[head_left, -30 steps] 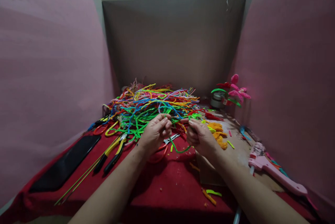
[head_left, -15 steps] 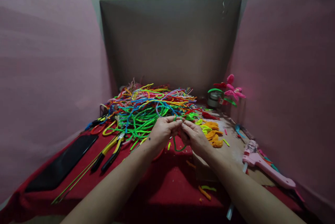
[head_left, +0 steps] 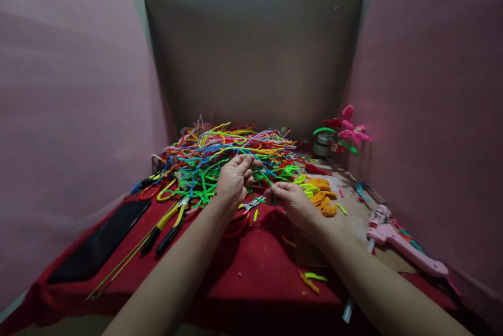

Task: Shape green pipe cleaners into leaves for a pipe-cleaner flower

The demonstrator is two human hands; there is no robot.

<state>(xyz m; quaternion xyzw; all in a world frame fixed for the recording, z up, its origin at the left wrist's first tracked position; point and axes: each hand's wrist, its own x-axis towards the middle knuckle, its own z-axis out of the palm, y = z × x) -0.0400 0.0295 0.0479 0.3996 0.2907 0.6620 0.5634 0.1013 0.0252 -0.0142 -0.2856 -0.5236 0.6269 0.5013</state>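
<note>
Red cloth (head_left: 255, 268), green stem (head_left: 266, 178) aslant

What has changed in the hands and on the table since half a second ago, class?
The hands have parted: the left hand moved up and leftward, now higher than the right hand. Both appear to grip the green strand; no release shows. The pliers and pink glue gun stayed put.

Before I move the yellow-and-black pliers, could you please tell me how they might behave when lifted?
The pliers would probably feel heavy for their size, given the metallic-looking head. They seem unlikely to roll, lying flat with handles spread. Being spread, those handles may swing together when gripped.
</note>
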